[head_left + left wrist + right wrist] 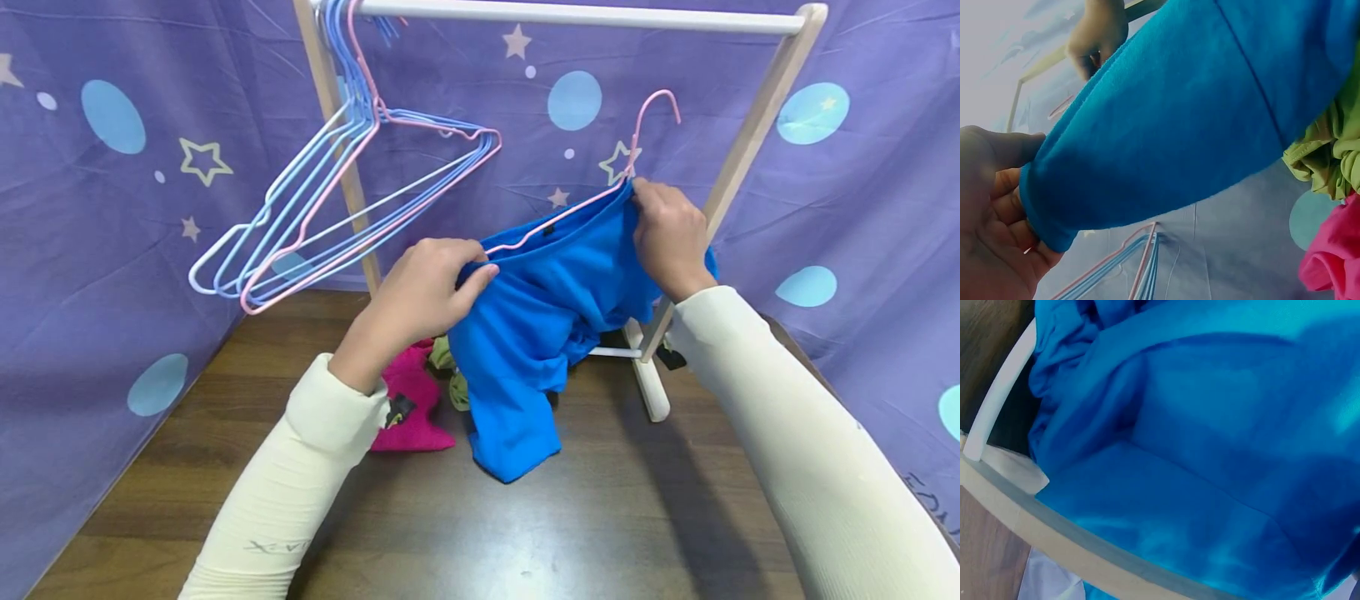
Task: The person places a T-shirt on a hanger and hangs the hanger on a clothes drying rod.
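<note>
One blue garment on one pink hanger, pinched by left hand and right hand; five hangers on the rail.

You wear long, close-fitting sleeves in a cream, off-white knit on both arms. The left sleeve ends in a snug cuff at the wrist and carries small grey lettering printed low on the forearm, too small to read fully. A small dark patch or tag shows at the edge of that cuff. The right sleeve is the same plain cream fabric, smooth, with a faint fine rib. Your left hand and right hand are bare, with no gloves, rings or watch showing on them.
</note>
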Available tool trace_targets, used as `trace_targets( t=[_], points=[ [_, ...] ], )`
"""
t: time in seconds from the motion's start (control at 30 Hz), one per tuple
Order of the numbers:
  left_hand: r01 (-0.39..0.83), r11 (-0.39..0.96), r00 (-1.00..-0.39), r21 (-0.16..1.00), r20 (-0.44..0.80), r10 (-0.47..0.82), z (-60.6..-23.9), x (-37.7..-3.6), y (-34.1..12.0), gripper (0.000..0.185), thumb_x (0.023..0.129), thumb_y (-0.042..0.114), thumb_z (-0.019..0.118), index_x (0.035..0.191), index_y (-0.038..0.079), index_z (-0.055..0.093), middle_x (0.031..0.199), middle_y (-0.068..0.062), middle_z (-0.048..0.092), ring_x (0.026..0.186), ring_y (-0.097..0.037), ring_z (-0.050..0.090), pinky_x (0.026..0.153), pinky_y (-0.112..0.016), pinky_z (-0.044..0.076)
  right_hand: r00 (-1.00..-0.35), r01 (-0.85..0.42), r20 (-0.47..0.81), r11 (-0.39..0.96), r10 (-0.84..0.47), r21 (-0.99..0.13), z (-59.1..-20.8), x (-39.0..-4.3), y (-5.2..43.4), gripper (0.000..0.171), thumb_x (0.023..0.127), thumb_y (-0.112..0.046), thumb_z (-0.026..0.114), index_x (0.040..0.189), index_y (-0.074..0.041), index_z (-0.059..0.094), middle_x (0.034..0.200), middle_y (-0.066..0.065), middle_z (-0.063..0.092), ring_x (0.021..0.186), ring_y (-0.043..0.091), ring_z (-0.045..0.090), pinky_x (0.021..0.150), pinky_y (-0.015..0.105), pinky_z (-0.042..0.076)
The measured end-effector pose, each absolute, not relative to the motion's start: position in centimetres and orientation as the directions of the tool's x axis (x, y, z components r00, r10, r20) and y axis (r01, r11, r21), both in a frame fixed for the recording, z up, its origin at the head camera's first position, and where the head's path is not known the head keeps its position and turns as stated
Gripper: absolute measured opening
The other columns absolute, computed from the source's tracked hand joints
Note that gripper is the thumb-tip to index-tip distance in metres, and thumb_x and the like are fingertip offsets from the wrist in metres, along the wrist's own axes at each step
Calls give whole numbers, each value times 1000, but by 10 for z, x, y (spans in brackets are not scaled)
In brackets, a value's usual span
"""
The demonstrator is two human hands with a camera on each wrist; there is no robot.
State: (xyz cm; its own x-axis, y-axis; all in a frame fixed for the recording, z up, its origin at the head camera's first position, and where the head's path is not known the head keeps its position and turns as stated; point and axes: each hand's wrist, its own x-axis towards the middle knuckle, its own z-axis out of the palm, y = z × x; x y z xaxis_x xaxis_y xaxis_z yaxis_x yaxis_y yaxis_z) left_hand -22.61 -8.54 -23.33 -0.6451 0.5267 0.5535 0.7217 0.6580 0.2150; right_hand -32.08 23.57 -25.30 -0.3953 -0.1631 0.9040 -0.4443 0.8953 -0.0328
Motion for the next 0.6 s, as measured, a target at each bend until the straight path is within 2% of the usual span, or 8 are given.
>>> trace_targets(
  t=[0.13, 0.37, 0.47, 0.6],
  points=[
    [727, 659, -639, 195, 542, 545, -231, -226, -81, 20, 102, 24, 64, 99, 6, 71, 81, -4, 66, 74, -19, 60, 70, -35, 51, -395, -462, 898, 887, -191, -15, -254, -320, 236, 21, 102, -3, 53, 116, 4, 68, 102, 24, 70, 97, 44, 67, 76, 60, 54],
    [726, 674, -627, 138, 537, 565, -234, -229, -66, 21, 102, 26, 66, 97, 6, 71, 77, -5, 63, 70, -20, 59, 68, -35, 50, -345, -561, 875, 822, -341, 99, -254, -317, 234, 24, 105, -7, 54, 118, 5, 70, 108, 24, 73, 98, 42, 70, 80, 58, 57],
    [736, 668, -602, 113, 562, 568, -236, -232, -61, 23, 101, 28, 67, 101, 6, 73, 85, -6, 67, 79, -21, 62, 76, -37, 52, -344, -580, 864, 807, -368, 113, -254, -315, 232, 24, 105, -8, 56, 119, 5, 70, 107, 24, 73, 95, 42, 70, 77, 57, 58],
    [756, 647, -556, 101, 621, 553, -240, -234, -61, 23, 98, 27, 70, 103, 5, 75, 96, -8, 66, 92, -25, 59, 84, -38, 49, -354, -575, 871, 814, -341, 86, -254, -314, 231, 23, 104, -9, 56, 117, 4, 70, 106, 23, 73, 93, 42, 69, 76, 58, 56]
  ],
)
